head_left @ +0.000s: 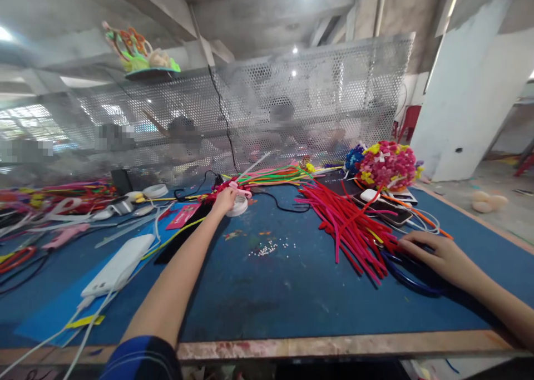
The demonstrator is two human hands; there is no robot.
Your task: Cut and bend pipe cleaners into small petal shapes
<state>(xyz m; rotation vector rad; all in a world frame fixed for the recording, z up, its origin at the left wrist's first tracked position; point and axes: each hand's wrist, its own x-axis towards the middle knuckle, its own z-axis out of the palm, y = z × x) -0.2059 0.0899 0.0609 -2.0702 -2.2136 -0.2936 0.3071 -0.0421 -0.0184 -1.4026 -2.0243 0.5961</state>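
At the back middle of the table, my left hand (225,200) is closed on a pink glue gun (241,191). A white ring-shaped roll (237,207) lies just under it. On the right, my right hand (431,253) has its fingers curled at the head of blue-handled pliers (411,280), whose handles lie below the palm; the grip is partly hidden. Beside its fingertips spreads a pile of red and pink pipe cleaners (350,230). Small white beads (267,249) are scattered in the middle of the blue tabletop (258,307).
A pink pom-pom flower ball (387,166) stands back right, near a phone (386,210) and cables. More pipe cleaners (275,175) lie along the perforated metal screen (292,107). To the left are a white power bank (119,264), another pink glue gun (67,237) and orange-handled scissors (19,259).
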